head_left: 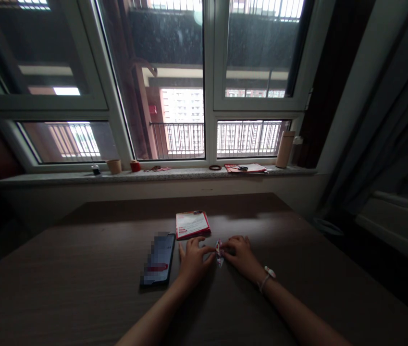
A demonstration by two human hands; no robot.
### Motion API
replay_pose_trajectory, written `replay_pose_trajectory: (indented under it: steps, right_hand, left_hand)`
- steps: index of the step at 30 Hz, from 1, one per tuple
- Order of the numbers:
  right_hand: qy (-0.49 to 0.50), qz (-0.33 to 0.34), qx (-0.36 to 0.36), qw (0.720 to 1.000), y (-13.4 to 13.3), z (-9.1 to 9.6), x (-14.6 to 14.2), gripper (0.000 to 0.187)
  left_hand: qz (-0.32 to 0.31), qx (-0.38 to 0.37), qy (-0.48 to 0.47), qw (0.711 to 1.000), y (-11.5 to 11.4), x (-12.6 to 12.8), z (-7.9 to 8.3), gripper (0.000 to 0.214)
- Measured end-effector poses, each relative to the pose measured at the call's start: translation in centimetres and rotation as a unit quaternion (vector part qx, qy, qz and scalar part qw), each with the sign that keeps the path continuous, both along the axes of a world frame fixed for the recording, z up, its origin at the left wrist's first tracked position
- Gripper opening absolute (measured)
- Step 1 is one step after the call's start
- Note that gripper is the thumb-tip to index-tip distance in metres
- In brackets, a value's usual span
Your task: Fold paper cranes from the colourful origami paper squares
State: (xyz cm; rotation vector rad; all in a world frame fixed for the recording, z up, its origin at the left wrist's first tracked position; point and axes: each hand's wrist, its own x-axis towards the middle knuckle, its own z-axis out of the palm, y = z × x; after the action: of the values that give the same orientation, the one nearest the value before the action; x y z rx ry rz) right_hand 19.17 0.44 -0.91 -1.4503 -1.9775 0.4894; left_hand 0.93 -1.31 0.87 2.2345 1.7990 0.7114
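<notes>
A small folded piece of patterned paper (219, 253) sits between my two hands on the dark wooden table (81, 269). My left hand (192, 262) pinches its left side with thumb and fingers closed. My right hand (240, 253) pinches its right side, and a white band is on that wrist. A red-and-white booklet (191, 224) lies just beyond my hands. A phone (159, 259) with its screen lit lies flat to the left of my left hand.
The windowsill (153, 175) behind the table holds a small cup (114, 166), a red pot (135, 166), a red paper stack (245, 168) and a tall cylinder (284, 149). A curtain (387, 120) hangs at the right.
</notes>
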Motion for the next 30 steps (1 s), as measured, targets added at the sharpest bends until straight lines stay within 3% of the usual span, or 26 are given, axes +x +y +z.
replay_pose_trajectory:
  steps: [5, 15, 20, 30]
  right_hand:
    - [-0.017, -0.041, 0.006, 0.999, 0.7, -0.5, 0.2, 0.030]
    - [-0.039, -0.035, 0.008, 0.999, 0.5, -0.3, 0.0, 0.027]
    - [-0.004, -0.028, 0.009, 1.000, 0.7, -0.3, 0.1, 0.029]
    - [0.053, -0.030, -0.011, 0.998, 0.7, -0.3, -0.2, 0.033]
  left_hand:
    - [0.001, 0.006, 0.002, 1.000, 0.4, 0.2, -0.1, 0.014]
    - [0.001, 0.009, -0.012, 1.000, 0.8, 0.4, -0.4, 0.013]
    - [0.002, -0.009, -0.020, 1.000, 1.0, 0.3, -0.5, 0.024]
    - [0.001, -0.024, -0.038, 0.999, 1.1, 0.4, -0.4, 0.021]
